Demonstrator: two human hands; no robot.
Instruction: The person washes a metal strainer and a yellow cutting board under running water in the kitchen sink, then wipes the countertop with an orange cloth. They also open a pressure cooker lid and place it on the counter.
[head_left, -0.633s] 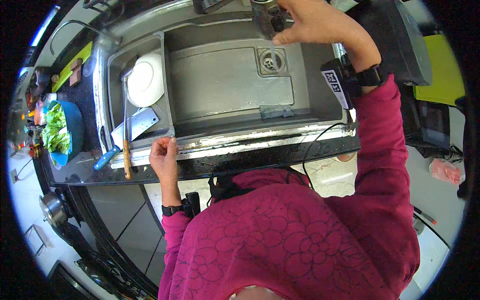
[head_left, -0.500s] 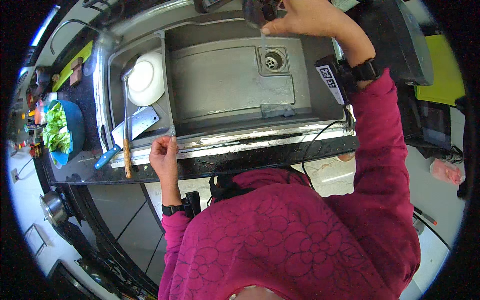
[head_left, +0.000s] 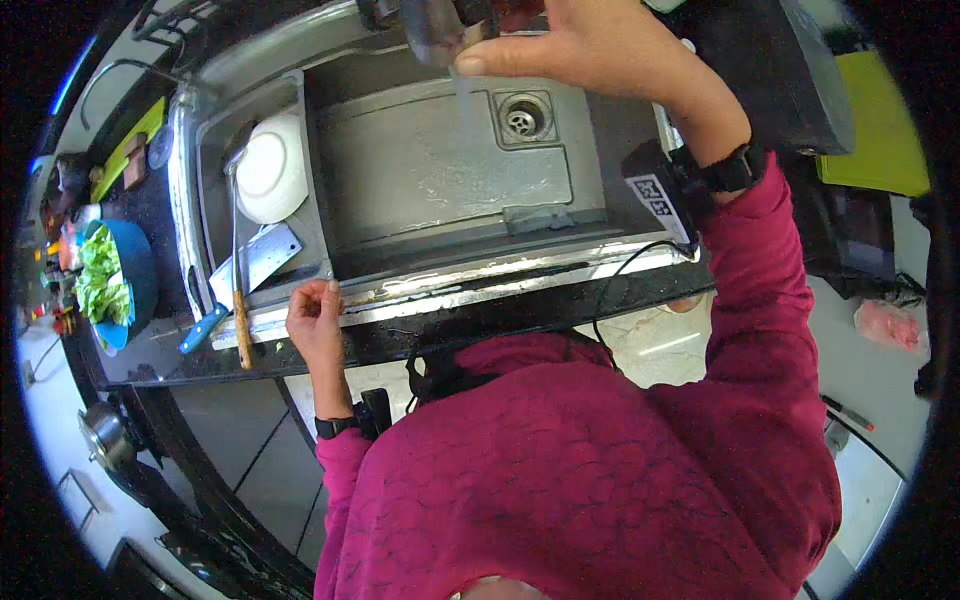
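My right hand (head_left: pixel 590 52) reaches over the far side of the grey sink (head_left: pixel 610 190), its thumb and fingers closed around a dark faucet head (head_left: pixel 432 32). A thin water stream (head_left: pixel 463 100) falls from it onto the basin floor, left of the drain (head_left: pixel 522 118). By the sink's front rim, my left hand (head_left: pixel 317 318) has its fingers curled in and nothing visible in them. To its left, a white bowl (head_left: pixel 272 170), a cleaver (head_left: pixel 262 258) with a blue handle and a wooden-handled ladle (head_left: pixel 238 255) lie in and across the smaller left compartment.
A blue bowl (head_left: pixel 140 270) of green lettuce (head_left: pixel 103 275) stands on the dark counter at the left. A yellow-green board (head_left: pixel 875 125) is at the far right. A black cable (head_left: pixel 610 290) hangs over the front edge beside my right arm.
My right hand and the faucet head have swung left. The water now lands left of the drain and spreads over the basin floor. The whole view has shifted slightly.
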